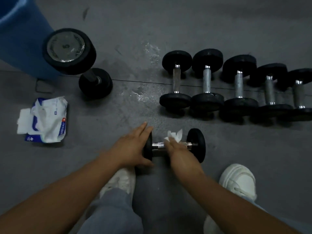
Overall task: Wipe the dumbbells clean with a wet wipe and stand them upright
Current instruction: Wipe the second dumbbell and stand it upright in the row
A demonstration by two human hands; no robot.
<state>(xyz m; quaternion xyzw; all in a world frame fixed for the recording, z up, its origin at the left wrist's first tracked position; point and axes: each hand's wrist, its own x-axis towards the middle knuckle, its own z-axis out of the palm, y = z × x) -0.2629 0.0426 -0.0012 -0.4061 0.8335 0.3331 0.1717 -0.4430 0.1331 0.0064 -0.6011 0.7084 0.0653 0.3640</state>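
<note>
- Right hand (179,150): fingertips hidden past its own back. It grips the bunched wet wipe (175,135) on the bar.
- Row of dumbbells (207,80) lying flat at 2 o'clock, cut off by the right edge.
- Dumbbell (158,145) lies sideways at 6 o'clock.
- Left hand (133,146): fingers straight, palm flat against its left plate.
- Wipe pack (49,119) at 9 o'clock, print blurred.
</note>
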